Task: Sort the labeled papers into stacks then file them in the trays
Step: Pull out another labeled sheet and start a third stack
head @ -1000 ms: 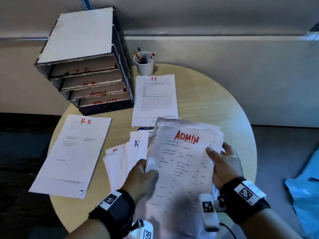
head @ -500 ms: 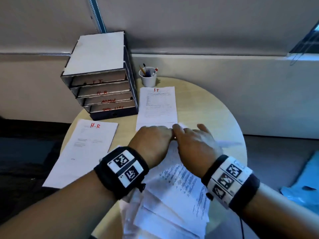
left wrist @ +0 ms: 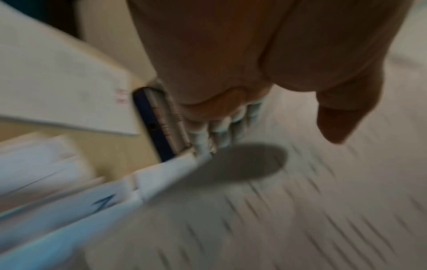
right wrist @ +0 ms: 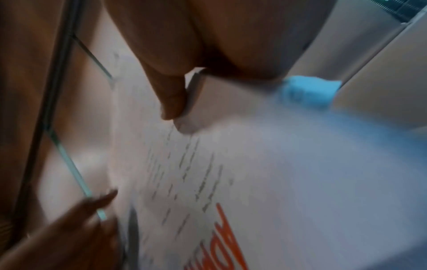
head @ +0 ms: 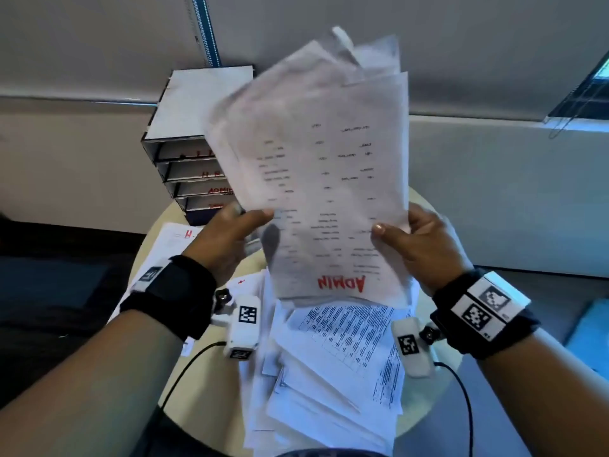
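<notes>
I hold a stack of ADMIN papers (head: pixel 316 166) upright above the table, its red label upside down near the bottom edge. My left hand (head: pixel 230 239) grips the stack's left edge, thumb on the front. My right hand (head: pixel 418 242) pinches the right edge, thumb on the front. The right wrist view shows that thumb (right wrist: pixel 172 95) pressed on the ADMIN papers (right wrist: pixel 265 173). A loose pile of unsorted papers (head: pixel 333 374) lies below. The H.R stack (head: pixel 171 239) lies at the left. The tray unit (head: pixel 188 159) stands at the back left with red labels on its slots.
The round table (head: pixel 438 367) carries all the papers; its right edge drops to the floor. Wrist-camera cables (head: pixel 184 367) hang near the table's front. A wall ledge runs behind the trays. The lifted stack hides the back of the table.
Half a second ago both hands were pressed down on the papers on the table. Now they have lifted the ADMIN stack upright, turned so its label reads upside down.
</notes>
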A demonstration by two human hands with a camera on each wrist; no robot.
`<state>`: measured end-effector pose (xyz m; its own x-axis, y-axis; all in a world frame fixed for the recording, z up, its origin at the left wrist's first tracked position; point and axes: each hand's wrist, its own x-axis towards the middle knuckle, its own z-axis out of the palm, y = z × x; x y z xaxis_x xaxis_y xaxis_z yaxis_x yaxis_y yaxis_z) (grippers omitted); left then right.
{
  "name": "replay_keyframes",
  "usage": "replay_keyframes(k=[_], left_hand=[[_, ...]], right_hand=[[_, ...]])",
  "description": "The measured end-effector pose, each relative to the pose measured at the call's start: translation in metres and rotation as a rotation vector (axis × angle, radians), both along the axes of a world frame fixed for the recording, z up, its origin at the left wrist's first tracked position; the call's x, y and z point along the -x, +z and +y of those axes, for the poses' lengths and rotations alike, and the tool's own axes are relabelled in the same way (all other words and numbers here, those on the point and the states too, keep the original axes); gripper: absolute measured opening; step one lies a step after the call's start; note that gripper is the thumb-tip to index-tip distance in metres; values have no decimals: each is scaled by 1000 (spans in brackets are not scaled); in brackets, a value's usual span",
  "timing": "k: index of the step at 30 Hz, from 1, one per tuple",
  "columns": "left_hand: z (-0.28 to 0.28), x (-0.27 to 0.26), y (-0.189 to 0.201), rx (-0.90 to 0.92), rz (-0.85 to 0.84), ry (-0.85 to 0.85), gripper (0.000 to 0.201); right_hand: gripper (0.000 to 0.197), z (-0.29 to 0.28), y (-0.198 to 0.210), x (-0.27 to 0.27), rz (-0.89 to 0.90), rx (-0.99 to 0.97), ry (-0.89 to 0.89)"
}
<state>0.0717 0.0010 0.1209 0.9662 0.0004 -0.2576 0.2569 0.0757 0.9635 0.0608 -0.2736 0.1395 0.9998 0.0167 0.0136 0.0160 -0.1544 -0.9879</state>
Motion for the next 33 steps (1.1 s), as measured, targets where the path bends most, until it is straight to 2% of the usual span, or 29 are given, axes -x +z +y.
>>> replay_keyframes(k=[2,4,6,8,12,15,18,20,23,26,28,30,33], left_hand=[[-14,-5,14,41,-173,44,33],[-27,-6,27,-8,-308,71,25],[-36,-3,28,-101,-417,83,24],[-37,4,14,-187,-459,91,25],[-21,25,-35,-209,-318,117,45],[-11,35,-61,-249,-225,93,50],[-17,31,-63,-270,-209,82,40],[-23,26,-57,-258,-238,109,38],[-19,24,-51,-209,-316,153,39],[-8,27,-63,-169,-304,204,30],[-9,31,-73,-154,-239,226,21],[-13,33,-80,-178,-203,188,24],[-18,35,-76,-230,-245,121,27]], right_hand=[[13,9,0,0,-27,33,-48],[13,14,-2,0,-53,39,-175],[12,18,-8,1,-48,-76,-250],[15,23,-22,4,-8,-154,-268],[33,20,-60,21,104,15,-204],[33,19,-76,30,155,-69,-217],[32,29,-77,29,179,-157,-223],[24,35,-70,26,181,-182,-235],[15,33,-57,23,104,-206,-223],[22,25,-60,24,38,-184,-199],[23,24,-71,27,79,-206,-210],[20,27,-80,32,128,-224,-241],[19,31,-79,34,133,-221,-244]])
